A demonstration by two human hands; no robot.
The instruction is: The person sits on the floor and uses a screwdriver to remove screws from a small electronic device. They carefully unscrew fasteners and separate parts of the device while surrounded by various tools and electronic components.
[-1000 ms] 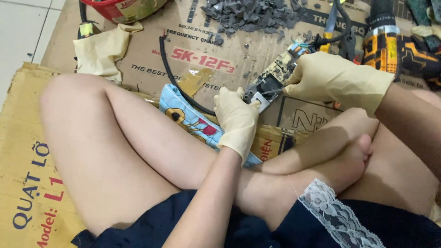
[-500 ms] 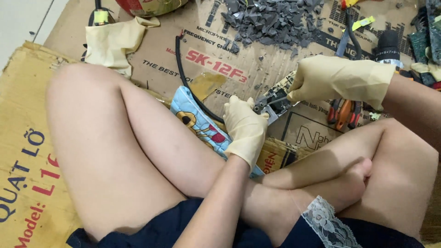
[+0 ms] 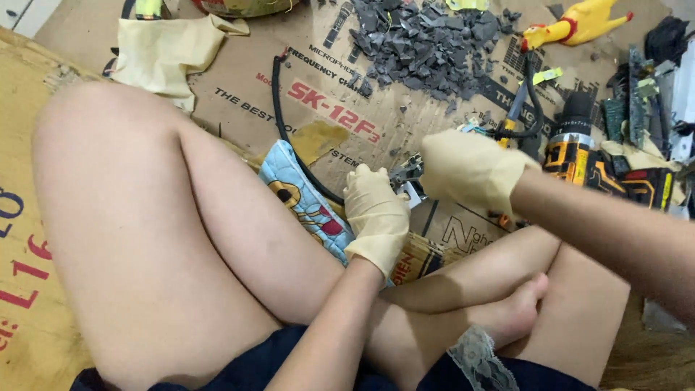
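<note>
Workpiece: a small metal-and-board part (image 3: pixel 405 177), at the centre of the view, held between both gloved hands above the cardboard sheet (image 3: pixel 340 108).
Left hand: the left hand (image 3: pixel 376 217), in a cream rubber glove, sits at 7 o'clock of the part, fingers curled together and clamped on its near edge.
Right hand: the right hand (image 3: pixel 470 170), gloved alike, sits at 3 o'clock of the part, fingers closed over its far end; what lies under the palm is hidden.
Step in hand: judged from the grip, the part is being pulled or pried apart.
Next move: it seems to call for a firm, steady hold from the left hand while the right works the piece loose.
Scrap: a heap of grey broken pieces (image 3: pixel 427 43) lies loose on the cardboard at 12 o'clock.
Containers: a round bowl rim (image 3: pixel 242 7) at 11 o'clock; its contents cannot be told.
Nearby: a yellow-black power drill (image 3: pixel 579 156) at 3 o'clock, a black cable (image 3: pixel 286 130) at 10 o'clock, a blue patterned cloth (image 3: pixel 300 199) at 9 o'clock.
</note>
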